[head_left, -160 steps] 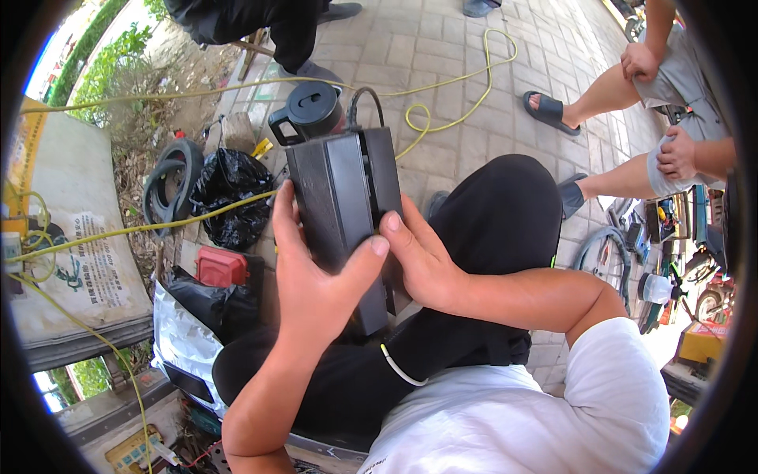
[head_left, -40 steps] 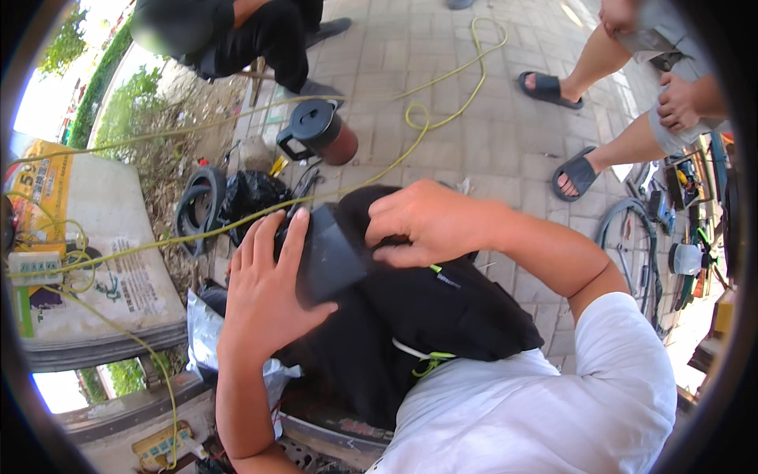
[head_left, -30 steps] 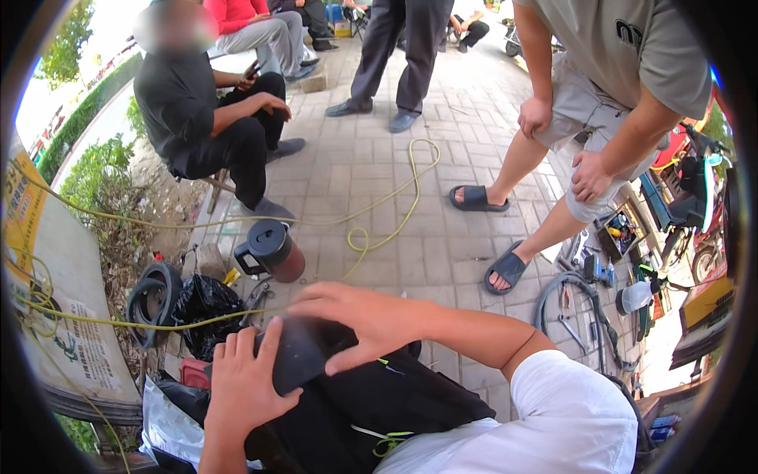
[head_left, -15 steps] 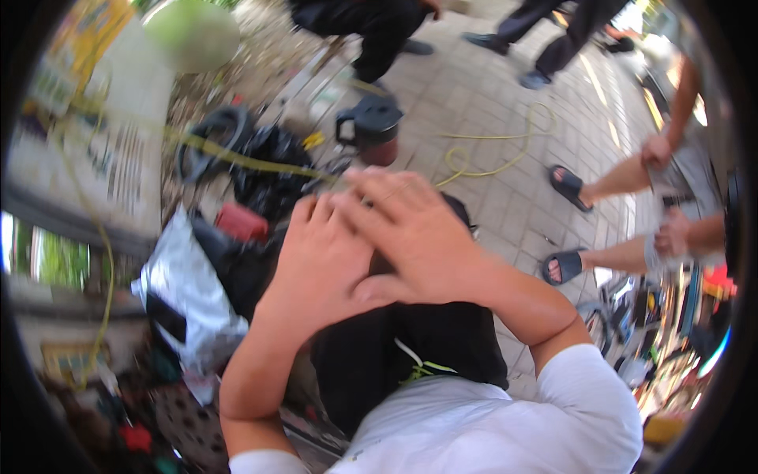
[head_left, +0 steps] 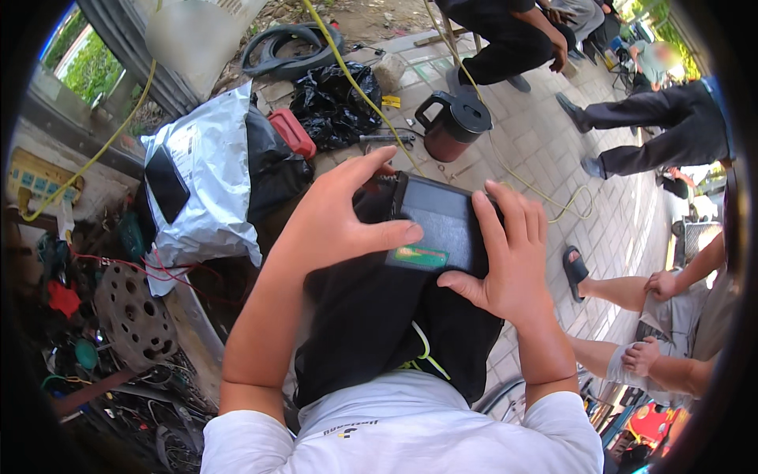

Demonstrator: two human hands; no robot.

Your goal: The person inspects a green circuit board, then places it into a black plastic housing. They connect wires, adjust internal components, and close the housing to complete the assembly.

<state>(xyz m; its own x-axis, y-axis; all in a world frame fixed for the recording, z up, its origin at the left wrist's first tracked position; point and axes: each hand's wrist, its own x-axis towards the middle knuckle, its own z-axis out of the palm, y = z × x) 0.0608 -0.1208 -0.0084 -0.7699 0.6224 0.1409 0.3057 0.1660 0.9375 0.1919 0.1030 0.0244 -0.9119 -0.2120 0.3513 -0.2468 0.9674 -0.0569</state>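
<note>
Over my lap is a flat black rectangular device [head_left: 442, 213] with a glossy grey face and a green strip along its near edge. My left hand [head_left: 335, 217] grips its left side, thumb lying across the face and fingers reaching round the far left corner, partly hidden. On the opposite side, my right hand [head_left: 509, 253] holds the right edge, with fingertips at the far right corner and the thumb by the near edge. What kind of device it is, I cannot tell. Beneath it are my black trousers [head_left: 347, 332].
A dark-lidded jug [head_left: 454, 126] stands on the paving ahead, near a yellow cable [head_left: 359, 87]. Left lie a silver plastic bag [head_left: 209, 174] with a phone [head_left: 166, 186] on it, a red container [head_left: 292, 133] and a black bag [head_left: 335, 103]. A seated person's legs [head_left: 608, 296] are at right.
My hands were one over the other; they have parted to the device's two sides, uncovering its face. The view has shifted, bringing more of the left-hand clutter into sight.
</note>
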